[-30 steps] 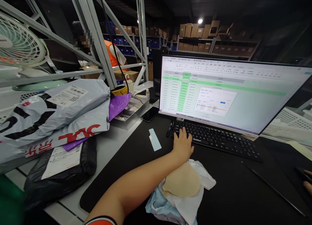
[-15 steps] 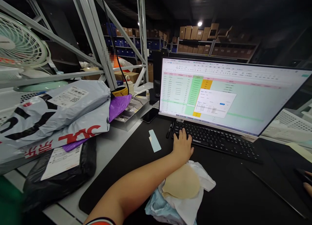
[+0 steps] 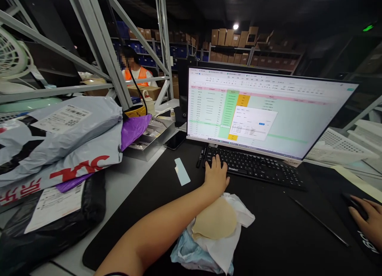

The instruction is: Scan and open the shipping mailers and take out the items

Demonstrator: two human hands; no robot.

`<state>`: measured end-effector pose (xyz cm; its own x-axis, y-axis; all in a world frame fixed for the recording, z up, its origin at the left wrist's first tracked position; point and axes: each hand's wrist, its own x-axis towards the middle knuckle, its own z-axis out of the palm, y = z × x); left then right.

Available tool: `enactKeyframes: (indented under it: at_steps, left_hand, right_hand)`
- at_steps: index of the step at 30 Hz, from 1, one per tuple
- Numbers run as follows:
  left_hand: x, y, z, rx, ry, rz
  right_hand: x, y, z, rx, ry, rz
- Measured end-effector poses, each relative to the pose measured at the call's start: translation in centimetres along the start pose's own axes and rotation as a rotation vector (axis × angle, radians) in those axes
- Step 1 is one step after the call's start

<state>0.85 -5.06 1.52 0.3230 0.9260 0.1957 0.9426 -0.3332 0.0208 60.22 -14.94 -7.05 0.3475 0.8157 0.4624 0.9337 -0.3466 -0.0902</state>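
Observation:
My left hand (image 3: 215, 176) lies with its fingers apart on the left end of a black keyboard (image 3: 259, 169). At the right edge of view, my right hand (image 3: 370, 222) is curved over a black computer mouse (image 3: 356, 206). Behind the keyboard a monitor (image 3: 268, 108) shows a coloured spreadsheet with a small dialog box on it. Beneath my left forearm rests a round, flat beige thing (image 3: 216, 220) on crumpled white and pale blue wrapping (image 3: 193, 254). A pale blue strip (image 3: 182, 172) lies left of my hand.
Grey parcel bags (image 3: 74, 140) and a black parcel (image 3: 95, 206) are piled on the left. Beyond them stand a metal tray (image 3: 152, 140) and a phone (image 3: 175, 140). A thin dark rod (image 3: 318, 220) lies near the mouse. A person in an orange vest (image 3: 143, 76) is behind the frame.
The view has turned a little to the right, so more of my right hand and the mouse show. My left hand stays on the keyboard.

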Motion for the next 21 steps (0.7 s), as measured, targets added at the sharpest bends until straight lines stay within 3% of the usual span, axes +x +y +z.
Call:
enactKeyframes:
  at_steps: [6,21]
  left_hand:
    - [0.2,-0.1,0.1,-0.002,-0.014,-0.004]
    - [0.1,0.4,0.2,-0.100,-0.012,-0.049]
  right_hand:
    - [-0.5,-3.4,-2.5,0.008,-0.032,0.040]
    - [-0.9,-2.9,-1.9,-0.106,-0.036,0.050]
